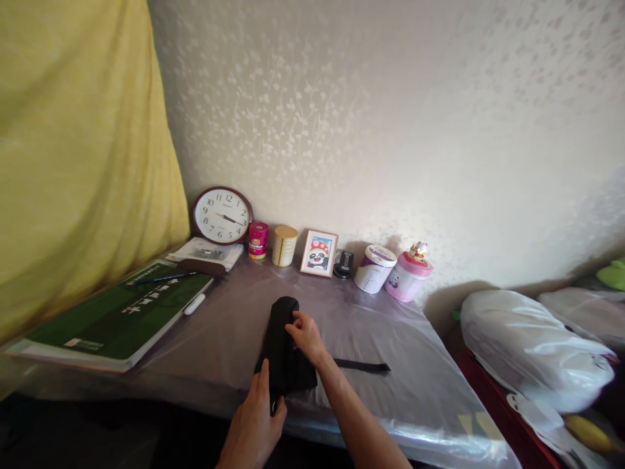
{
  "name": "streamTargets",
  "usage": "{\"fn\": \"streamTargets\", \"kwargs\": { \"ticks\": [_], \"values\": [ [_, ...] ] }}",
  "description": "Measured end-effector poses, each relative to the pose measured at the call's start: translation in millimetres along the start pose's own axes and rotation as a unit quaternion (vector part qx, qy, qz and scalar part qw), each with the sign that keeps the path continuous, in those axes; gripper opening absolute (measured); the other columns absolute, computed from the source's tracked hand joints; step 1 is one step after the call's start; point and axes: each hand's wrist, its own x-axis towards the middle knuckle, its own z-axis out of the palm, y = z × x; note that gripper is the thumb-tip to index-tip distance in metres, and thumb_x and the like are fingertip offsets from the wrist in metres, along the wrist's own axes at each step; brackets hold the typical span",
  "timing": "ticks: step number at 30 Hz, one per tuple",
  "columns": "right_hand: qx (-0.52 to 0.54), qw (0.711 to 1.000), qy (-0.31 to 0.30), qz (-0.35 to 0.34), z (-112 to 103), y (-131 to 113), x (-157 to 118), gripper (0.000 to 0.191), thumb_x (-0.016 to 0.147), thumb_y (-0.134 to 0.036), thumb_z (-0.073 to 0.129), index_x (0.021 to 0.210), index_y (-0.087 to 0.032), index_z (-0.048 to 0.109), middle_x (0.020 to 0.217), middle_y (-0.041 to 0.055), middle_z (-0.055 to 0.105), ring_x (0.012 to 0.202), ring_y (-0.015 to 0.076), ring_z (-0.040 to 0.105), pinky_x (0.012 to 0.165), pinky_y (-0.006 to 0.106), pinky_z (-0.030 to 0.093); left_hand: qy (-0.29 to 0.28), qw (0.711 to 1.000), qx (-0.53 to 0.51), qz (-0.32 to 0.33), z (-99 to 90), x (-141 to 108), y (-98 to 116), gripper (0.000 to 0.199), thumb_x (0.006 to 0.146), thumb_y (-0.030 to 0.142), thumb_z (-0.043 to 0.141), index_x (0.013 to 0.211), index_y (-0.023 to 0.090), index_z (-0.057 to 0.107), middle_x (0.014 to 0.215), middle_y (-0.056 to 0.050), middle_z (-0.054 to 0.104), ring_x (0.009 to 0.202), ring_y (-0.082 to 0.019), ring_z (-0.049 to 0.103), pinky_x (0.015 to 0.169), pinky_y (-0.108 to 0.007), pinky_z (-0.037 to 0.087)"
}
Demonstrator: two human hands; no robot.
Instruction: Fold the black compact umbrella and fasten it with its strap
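Note:
A black fabric bundle [282, 339] lies lengthwise near the front edge of the table, partly folded, with a black strap [364, 366] stretching out to its right. My left hand [258, 413] holds its near end, thumb and fingers on either side of the cloth. At the upper right side of the bundle is my right hand [303, 333], its thumb and index finger pinched together on the black fabric. The underside of the bundle is hidden.
A green book [112, 319] with a pen lies left. Along the wall stand a clock [223, 215], a pink can [258, 240], a yellow-lidded can [284, 246], a panda picture frame [319, 253] and two tubs [375, 268]. White bags [532, 345] sit right of the table.

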Motion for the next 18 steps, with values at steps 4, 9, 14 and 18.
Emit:
{"fn": "streamTargets", "kwargs": {
  "ticks": [4,9,14,18],
  "values": [
    [-0.009,1.0,-0.02,0.001,2,-1,-1,0.034,0.075,-0.016,0.051,0.108,-0.013,0.054,0.058,-0.0052,0.052,0.04,0.0057,0.048,0.038,0.015,0.041,0.002,1.0,0.013,0.005,1.7,1,-1,0.059,0.082,0.022,0.032,0.135,0.005,0.015,0.132,-0.02,0.039,0.106,-0.021,0.055,0.084,-0.029,0.043],
    [0.047,0.997,-0.055,-0.003,2,2,-1,0.031,0.082,-0.018,0.036,0.108,-0.011,0.052,0.055,-0.0048,0.053,0.04,0.007,0.051,0.041,0.017,0.043,-0.013,0.999,0.032,-0.006,-0.8,1,3,0.058,0.082,0.021,0.031,0.135,0.005,0.015,0.133,-0.02,0.038,0.104,-0.02,0.056,0.083,-0.028,0.043],
    [-0.091,0.993,0.071,-0.034,9,3,-1,0.025,0.076,-0.018,0.047,0.096,-0.016,0.061,0.06,-0.0011,0.058,0.051,0.0109,0.056,0.049,0.02,0.042,-0.013,0.999,0.033,0.009,0.7,1,2,0.059,0.081,0.02,0.03,0.135,0.003,0.015,0.134,-0.02,0.038,0.106,-0.02,0.055,0.085,-0.028,0.042],
    [-0.167,0.969,0.152,-0.096,15,6,-4,0.019,0.077,-0.027,0.05,0.087,-0.018,0.063,0.073,0.004,0.062,0.071,0.0178,0.06,0.067,0.027,0.045,-0.027,0.998,0.049,-0.003,-0.4,1,4,0.06,0.081,0.019,0.031,0.136,0.005,0.013,0.135,-0.019,0.038,0.108,-0.018,0.054,0.086,-0.025,0.041]
  ]
}}
